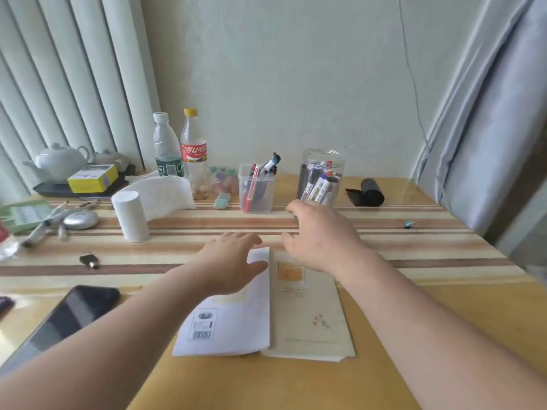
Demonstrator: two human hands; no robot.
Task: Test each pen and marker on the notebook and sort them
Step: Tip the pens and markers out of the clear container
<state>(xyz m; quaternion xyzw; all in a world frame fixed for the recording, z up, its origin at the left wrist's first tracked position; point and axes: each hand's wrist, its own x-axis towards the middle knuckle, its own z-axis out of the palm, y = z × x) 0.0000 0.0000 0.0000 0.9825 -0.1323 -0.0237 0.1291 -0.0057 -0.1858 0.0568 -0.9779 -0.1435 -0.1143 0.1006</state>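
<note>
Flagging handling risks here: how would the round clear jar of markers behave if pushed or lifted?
The round clear jar is tall and lidless, so a high push would probably tip it and spill the markers. Its smooth wall looks slippery, likely needing a firm grip. Holding several markers, it may feel fairly heavy.

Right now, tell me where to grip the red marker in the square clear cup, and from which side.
Pinch the red marker by its upper end, which pokes above the rim of the square clear cup. Come down from above: it stands nearly upright, the cup's walls shut off its lower body, and other pens crowd it. The right hand looks nearest.
</note>
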